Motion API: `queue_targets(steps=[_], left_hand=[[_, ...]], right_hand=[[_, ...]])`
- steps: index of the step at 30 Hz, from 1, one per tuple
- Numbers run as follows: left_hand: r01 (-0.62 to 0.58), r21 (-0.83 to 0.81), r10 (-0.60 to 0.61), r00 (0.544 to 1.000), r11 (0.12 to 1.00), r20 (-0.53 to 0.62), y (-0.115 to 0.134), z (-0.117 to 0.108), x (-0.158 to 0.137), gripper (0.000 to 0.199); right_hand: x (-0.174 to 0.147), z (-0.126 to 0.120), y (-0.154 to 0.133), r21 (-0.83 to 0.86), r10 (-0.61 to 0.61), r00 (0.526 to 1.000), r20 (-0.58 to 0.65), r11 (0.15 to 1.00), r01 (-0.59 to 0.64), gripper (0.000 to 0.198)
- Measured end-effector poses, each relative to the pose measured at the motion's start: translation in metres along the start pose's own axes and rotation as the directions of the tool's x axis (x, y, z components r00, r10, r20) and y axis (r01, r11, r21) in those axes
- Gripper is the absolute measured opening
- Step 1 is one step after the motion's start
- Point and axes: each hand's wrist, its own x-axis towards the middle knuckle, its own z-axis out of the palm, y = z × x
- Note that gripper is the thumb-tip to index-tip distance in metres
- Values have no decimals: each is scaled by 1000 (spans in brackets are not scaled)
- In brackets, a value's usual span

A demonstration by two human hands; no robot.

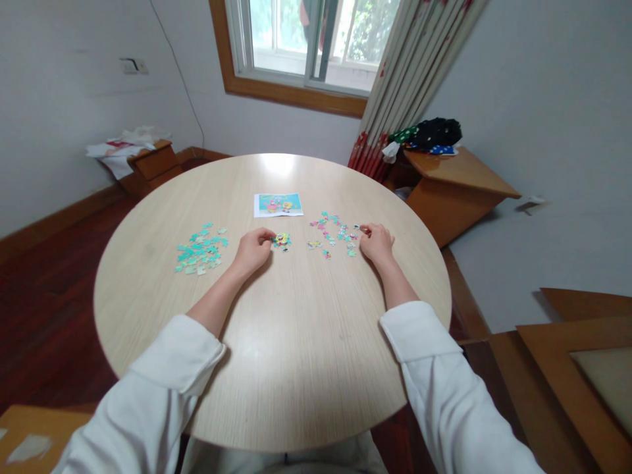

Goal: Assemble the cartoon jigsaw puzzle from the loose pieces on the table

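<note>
The small yellow joined cluster of puzzle pieces is pinched by the curled left hand; a loose piece is fingered by the right hand, best pressed flat.

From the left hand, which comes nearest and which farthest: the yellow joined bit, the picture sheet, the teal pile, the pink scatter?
From the left hand:
1. Yellow joined bit, at its fingertips, just to the right.
2. Teal pile, out to the left.
3. Picture sheet, ahead toward the window; too close to the teal pile to rank surely.
4. Pink scatter, far right, by the right hand.
</note>
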Motion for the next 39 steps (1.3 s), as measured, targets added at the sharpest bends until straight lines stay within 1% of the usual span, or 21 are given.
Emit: queue_targets(steps=[3,9,16,25,31,39], left_hand=[[1,9,-1,1000,1000,4,2,-1,-1,34],[9,32,-10,1000,999,11,5,-2,-2,34],[7,28,-7,1000,1000,11,4,-3,-2,35],[-13,14,13,1000,1000,9,1,-2,-1,34],[0,15,0,1000,1000,9,1,-2,-1,34],[7,7,-7,1000,1000,21,3,-2,-1,34]], right_hand=[[1,0,2,0,2,1000,18,1000,-2,44],[3,2,3,15,11,1000,21,1000,-11,43],[2,2,4,26,0,1000,-3,1000,0,43],[3,0,4,37,14,1000,26,999,-14,45],[2,-3,0,-3,41,998,52,999,-41,46],[4,2,5,20,23,999,24,1000,-24,46]])
